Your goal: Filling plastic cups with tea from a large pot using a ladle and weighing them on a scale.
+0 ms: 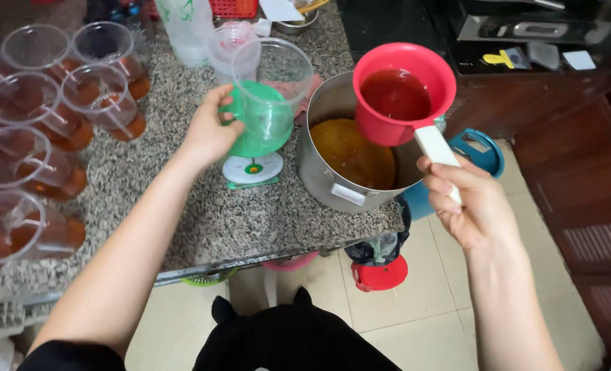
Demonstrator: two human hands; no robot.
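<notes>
Floor: pale tiles (415, 323) lie below me, with a red lid (380, 276) under the counter's edge.
Right hand: my right hand (472, 206) is closed around the white handle (437, 152) of the red ladle (403, 93), thumb on top.
Ladle: I hold it level in the air above the pot's far right rim; dark red liquid fills its bowl well up the sides.
Pot: the steel pot (323, 168) stands at the counter's right edge, holding amber-brown liquid; the ladle's bowl hangs over it, not touching the liquid.
Left hand: my left hand (210, 130) grips the clear cup (270, 93) from its left side, fingers curled on the wall.
Cup: it looks empty and sits on the green scale (254, 154), just left of the pot.
Scale: it has a green top and a white dial face turned toward me.
Counter: the speckled stone counter (202, 220) carries everything here.
Filled cups: clear cups (37, 148) with amber liquid and straws stand in rows at the left, well apart from the scale.
Bucket: a blue bucket (484, 152) shows on the floor behind the pot.
Far end: a stack of clear cups (230, 45) stands just behind the held cup.
</notes>
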